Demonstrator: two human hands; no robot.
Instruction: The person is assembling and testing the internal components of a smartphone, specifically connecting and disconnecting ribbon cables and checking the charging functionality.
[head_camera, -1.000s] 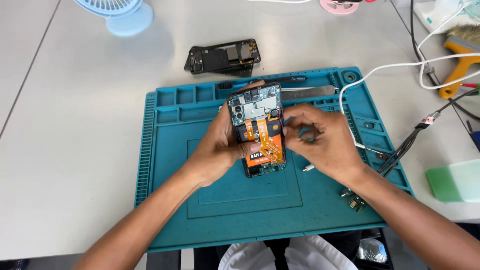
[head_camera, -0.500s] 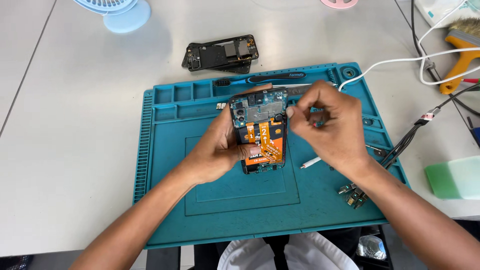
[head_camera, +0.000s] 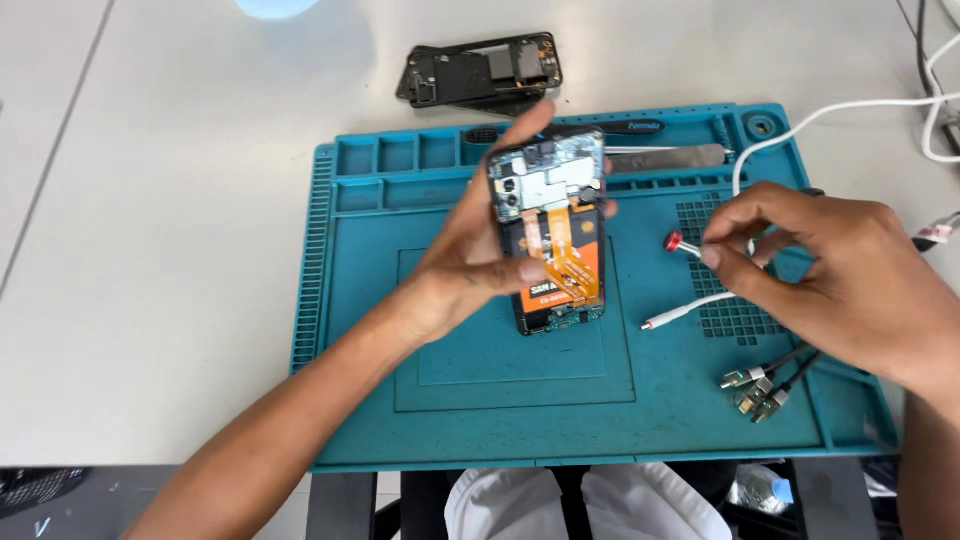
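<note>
Over the teal mat, my left hand clasps the opened phone; right hand pinches a red-tipped tool—I'd keep it steady.

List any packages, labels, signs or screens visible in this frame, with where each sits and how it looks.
Battery label: orange and black rectangle with white print on the opened black smartphone held upright in the left hand, partly covered by orange flex ribbons.
Mat marking: small dark oval badge on the top rim of the teal rubber repair mat.
No packages, signs or lit screens.
</note>
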